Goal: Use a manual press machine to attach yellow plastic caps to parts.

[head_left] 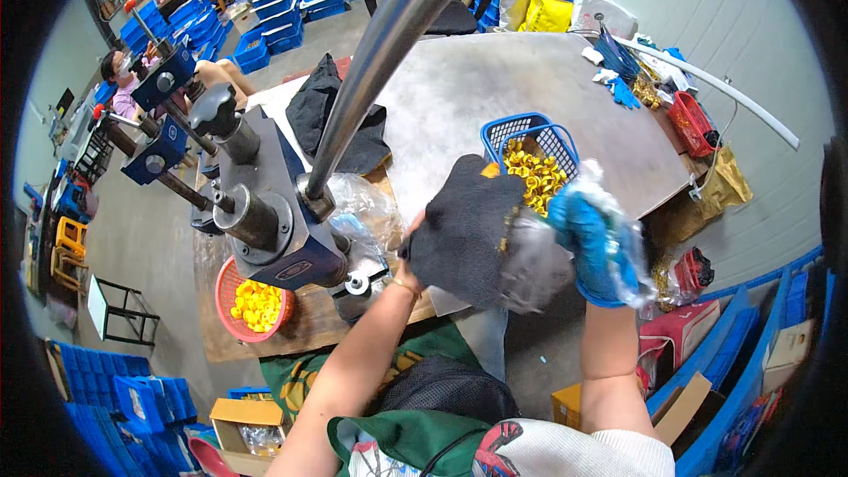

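A black fabric piece (pixel 464 234) is hanging just nearer than the blue basket (pixel 572 155); the left hand (pixel 410 270), partly hidden, appears to be grasping it. Clear film (pixel 534 269) is covering the blue-gloved right hand (pixel 596 238), whose grip I cannot tell. Handling fabric and film seems underway, calling for clearance from the basket. A lever press (pixel 274 190) is standing leftward.

Pale walls (pixel 760 62) (one lightly grooved) flank the grey floor (pixel 146 230).
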Demonstrator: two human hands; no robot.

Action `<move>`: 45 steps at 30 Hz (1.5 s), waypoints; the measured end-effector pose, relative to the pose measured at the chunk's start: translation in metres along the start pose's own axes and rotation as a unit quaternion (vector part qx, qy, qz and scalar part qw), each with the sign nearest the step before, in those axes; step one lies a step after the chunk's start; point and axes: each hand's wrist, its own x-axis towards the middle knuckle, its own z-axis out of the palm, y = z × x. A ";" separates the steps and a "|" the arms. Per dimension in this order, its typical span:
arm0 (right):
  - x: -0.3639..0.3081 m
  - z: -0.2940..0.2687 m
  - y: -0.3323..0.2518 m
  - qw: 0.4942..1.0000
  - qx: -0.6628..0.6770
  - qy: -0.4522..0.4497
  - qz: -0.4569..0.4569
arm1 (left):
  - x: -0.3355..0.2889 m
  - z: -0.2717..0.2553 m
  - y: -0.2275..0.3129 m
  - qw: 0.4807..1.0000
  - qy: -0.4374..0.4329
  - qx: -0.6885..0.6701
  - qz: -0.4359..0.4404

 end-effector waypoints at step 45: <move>0.094 0.095 0.219 0.767 -0.578 -0.243 0.133 | -0.079 0.034 -0.039 0.566 0.089 0.783 0.242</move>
